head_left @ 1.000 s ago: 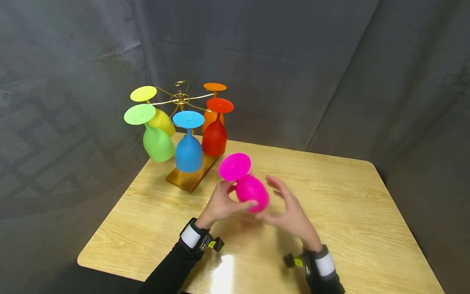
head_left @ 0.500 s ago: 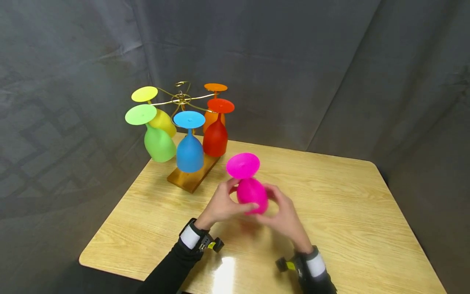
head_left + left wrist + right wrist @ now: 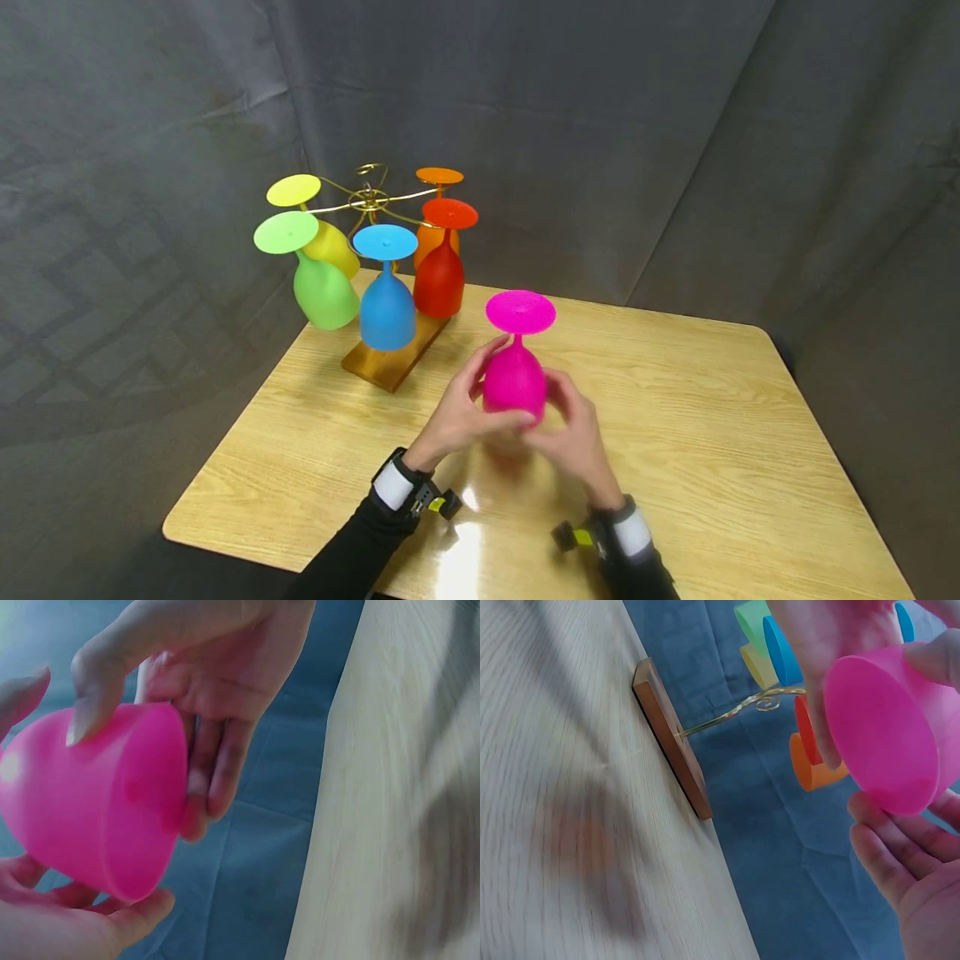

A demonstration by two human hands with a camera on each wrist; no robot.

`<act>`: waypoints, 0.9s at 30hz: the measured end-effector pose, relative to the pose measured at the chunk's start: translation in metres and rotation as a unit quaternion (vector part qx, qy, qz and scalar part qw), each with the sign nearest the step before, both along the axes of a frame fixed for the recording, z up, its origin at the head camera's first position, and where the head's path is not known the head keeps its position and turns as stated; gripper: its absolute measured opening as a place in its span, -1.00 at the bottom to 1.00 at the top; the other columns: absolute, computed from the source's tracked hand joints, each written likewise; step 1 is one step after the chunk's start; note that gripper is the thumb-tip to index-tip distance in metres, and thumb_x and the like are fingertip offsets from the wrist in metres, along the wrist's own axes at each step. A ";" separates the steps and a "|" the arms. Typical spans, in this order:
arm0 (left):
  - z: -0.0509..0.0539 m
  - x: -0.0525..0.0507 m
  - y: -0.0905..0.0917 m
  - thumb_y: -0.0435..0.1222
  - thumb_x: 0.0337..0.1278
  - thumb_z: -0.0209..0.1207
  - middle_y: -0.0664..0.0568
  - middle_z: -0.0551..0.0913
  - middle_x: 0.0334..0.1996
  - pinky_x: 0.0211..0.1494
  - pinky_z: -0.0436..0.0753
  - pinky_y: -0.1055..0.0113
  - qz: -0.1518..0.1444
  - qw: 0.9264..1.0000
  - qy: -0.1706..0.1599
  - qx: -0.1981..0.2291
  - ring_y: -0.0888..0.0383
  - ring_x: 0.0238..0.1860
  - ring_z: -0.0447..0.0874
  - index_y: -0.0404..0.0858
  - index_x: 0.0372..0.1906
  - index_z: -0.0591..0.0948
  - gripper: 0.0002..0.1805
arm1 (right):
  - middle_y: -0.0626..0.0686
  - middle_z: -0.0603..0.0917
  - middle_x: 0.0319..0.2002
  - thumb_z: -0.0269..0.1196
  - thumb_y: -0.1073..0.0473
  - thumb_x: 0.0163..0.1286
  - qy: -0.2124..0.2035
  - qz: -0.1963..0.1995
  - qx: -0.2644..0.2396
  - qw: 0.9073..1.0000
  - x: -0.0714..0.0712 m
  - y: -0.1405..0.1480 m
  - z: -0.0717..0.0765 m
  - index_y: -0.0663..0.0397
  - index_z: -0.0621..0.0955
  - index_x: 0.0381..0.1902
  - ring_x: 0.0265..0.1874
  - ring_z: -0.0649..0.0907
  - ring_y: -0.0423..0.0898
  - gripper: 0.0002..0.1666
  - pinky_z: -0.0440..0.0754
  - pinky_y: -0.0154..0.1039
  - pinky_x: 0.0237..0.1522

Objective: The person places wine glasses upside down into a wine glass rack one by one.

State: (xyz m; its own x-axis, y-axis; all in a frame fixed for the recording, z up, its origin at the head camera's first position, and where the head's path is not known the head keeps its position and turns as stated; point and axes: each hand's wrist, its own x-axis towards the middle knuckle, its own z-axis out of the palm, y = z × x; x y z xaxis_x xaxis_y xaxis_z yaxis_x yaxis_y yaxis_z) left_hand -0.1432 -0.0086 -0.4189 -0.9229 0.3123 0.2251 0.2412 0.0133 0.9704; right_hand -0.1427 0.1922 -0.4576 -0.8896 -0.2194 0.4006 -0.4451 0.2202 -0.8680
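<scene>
A pink plastic goblet [image 3: 515, 383] is held upside down above the middle of the table, foot on top and rim down. My left hand [image 3: 461, 415] grips its bowl from the left, thumb across the near side. From the right, my right hand [image 3: 572, 433] holds the same bowl low near the rim, between thumb and fingers. The pink bowl [image 3: 90, 795] and its rim show large in the left wrist view. In the right wrist view, the open mouth of the pink goblet [image 3: 885, 735] shows, with fingers on both sides.
Back left stands a gold wire rack [image 3: 369, 200] on a wooden base [image 3: 390, 358]. Blue [image 3: 387, 312], red [image 3: 439, 279], orange [image 3: 430, 242], green [image 3: 324, 292] and yellow [image 3: 333, 248] goblets hang from it upside down. Grey cloth [image 3: 525, 150] surrounds the wooden table [image 3: 712, 433].
The pink goblet has gone from tilted to nearly vertical, its foot swinging right and rising. My right hand has moved left and closed round the bowl. My left hand has kept its grip.
</scene>
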 end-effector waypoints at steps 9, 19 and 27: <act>-0.004 0.002 0.002 -0.19 -0.11 0.61 0.21 0.49 0.37 0.24 0.69 0.05 0.038 0.999 0.030 -0.020 0.03 0.29 0.56 0.23 0.52 0.31 0.05 | 0.00 0.62 0.31 0.57 0.38 -0.04 -0.014 -0.009 -0.022 1.000 0.002 -0.009 -0.004 -0.08 0.49 0.35 0.26 0.63 -0.04 -0.05 0.56 -0.06 0.39; -0.002 0.004 -0.006 -0.19 -0.16 0.63 0.20 0.66 0.22 0.12 0.75 0.12 0.094 0.991 0.088 -0.047 0.10 0.15 0.66 0.19 0.40 0.48 -0.09 | -0.12 0.48 0.42 0.61 0.13 0.08 -0.014 0.029 0.022 0.999 0.004 -0.006 -0.001 -0.22 0.35 0.48 0.37 0.52 -0.03 0.05 0.48 0.21 0.41; 0.008 0.003 -0.021 -0.28 -0.10 0.59 0.05 0.62 0.25 0.13 0.77 0.13 0.106 0.989 0.104 -0.015 -0.02 0.19 0.63 0.03 0.41 0.48 -0.13 | -0.08 0.05 0.66 0.68 0.11 -0.09 0.067 0.005 0.092 0.993 0.003 0.018 0.010 -0.15 0.05 0.66 0.61 0.19 0.12 0.48 0.27 0.42 0.47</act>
State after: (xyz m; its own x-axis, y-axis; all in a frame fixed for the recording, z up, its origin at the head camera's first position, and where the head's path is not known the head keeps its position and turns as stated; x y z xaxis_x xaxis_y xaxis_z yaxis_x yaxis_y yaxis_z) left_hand -0.1397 -0.0299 -0.4110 -0.9031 0.1262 0.4104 0.4241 0.1126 0.8986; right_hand -0.1397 0.2102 -0.4474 -0.8283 -0.3089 0.4675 -0.5571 0.3642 -0.7463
